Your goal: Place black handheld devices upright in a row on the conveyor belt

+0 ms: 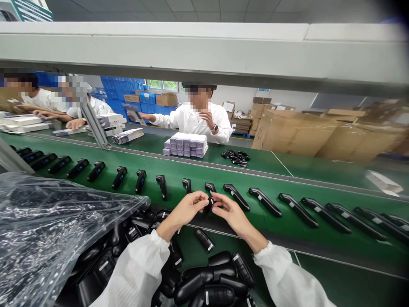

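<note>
Holding one small black handheld device [210, 205] between both hands just above the near edge of the green conveyor belt [287, 221], dead centre of view. Device is glossy black plastic, mostly hidden by fingers; shape cannot be told fully. Left hand [188, 209] grip: thumb and fingers pinched shut on the device's left side. Right hand [228, 211] grip: fingertips closed on its right side, other fingers curled. Both sleeves white.

Nearest, at 6 o'clock, a heap of black devices [211, 281] lies on the green bench [351, 285], some with small white labels; one single unit [204, 239] lies alone just below the hands. At 8 o'clock a crumpled clear plastic bag [47, 230] covers more of the heap.

Beyond the hands, a row of black devices [265, 201] runs along the belt from 9 to 3 o'clock, evenly spaced, apart from each other.

Further, at 12 o'clock, a stack of white boxes [185, 145] and a small pile of black parts [237, 157]. A person in white coat [194, 119] sits behind; cardboard cartons [294, 132] at 2 o'clock.
</note>
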A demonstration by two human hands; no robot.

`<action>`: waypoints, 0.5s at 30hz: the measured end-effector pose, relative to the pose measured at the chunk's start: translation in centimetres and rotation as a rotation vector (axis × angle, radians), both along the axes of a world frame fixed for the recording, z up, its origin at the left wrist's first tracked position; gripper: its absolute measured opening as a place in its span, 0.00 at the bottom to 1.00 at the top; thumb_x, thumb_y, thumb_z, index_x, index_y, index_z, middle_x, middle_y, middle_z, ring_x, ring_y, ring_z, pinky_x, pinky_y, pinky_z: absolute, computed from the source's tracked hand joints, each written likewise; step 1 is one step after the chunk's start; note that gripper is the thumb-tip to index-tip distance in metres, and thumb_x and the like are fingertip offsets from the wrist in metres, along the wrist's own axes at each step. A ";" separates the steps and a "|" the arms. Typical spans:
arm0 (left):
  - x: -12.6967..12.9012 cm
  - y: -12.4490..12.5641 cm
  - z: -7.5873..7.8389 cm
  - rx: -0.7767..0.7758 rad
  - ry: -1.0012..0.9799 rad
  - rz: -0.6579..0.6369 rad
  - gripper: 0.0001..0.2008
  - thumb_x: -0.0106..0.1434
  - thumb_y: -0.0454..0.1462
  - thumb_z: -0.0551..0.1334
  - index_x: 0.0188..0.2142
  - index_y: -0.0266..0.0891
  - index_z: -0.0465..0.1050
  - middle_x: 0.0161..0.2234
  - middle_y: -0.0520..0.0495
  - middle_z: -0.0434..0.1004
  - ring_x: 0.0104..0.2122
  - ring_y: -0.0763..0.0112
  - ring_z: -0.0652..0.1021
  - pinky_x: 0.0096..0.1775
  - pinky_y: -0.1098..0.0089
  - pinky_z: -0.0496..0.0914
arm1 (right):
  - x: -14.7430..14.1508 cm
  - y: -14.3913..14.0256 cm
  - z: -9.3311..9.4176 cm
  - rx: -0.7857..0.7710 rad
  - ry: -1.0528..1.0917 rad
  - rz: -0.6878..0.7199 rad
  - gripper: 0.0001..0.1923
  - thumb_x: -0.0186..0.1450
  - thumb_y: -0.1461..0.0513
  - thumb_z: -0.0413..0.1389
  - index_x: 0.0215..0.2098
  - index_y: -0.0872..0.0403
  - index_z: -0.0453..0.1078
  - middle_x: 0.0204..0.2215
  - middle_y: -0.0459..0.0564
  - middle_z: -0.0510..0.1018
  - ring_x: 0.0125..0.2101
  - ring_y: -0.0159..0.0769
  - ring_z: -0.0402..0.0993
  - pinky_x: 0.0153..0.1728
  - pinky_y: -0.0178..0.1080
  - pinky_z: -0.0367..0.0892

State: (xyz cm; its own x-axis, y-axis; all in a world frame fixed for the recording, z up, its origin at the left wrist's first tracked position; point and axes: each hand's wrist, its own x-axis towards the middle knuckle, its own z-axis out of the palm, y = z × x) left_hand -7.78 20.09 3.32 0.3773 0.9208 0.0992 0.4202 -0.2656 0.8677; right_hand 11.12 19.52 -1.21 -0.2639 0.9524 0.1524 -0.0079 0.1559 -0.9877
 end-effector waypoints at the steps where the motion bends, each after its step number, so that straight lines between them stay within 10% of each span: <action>1: 0.6 -0.5 -0.1 -0.037 -0.066 0.018 0.14 0.67 0.47 0.53 0.39 0.39 0.69 0.33 0.49 0.75 0.33 0.69 0.76 0.38 0.69 0.72 | 0.1 -0.2 0.3 -0.058 0.092 0.037 0.24 0.58 0.56 0.64 0.52 0.50 0.72 0.42 0.50 0.78 0.40 0.38 0.73 0.42 0.41 0.69; 11: 3.0 -2.8 -1.9 -0.235 -0.333 0.236 0.11 0.62 0.45 0.59 0.33 0.40 0.62 0.32 0.51 0.69 0.30 0.69 0.77 0.33 0.66 0.76 | 0.8 -2.5 1.8 -0.318 0.254 0.122 0.17 0.55 0.55 0.67 0.39 0.54 0.73 0.34 0.47 0.76 0.33 0.34 0.73 0.36 0.38 0.70; 15: 1.7 -3.8 -0.4 0.017 0.144 0.054 0.08 0.62 0.36 0.58 0.43 0.42 0.66 0.41 0.47 0.71 0.41 0.62 0.76 0.43 0.61 0.74 | 3.6 -0.8 0.3 -0.108 -0.089 -0.143 0.14 0.58 0.55 0.62 0.40 0.52 0.72 0.36 0.48 0.74 0.34 0.37 0.72 0.33 0.38 0.70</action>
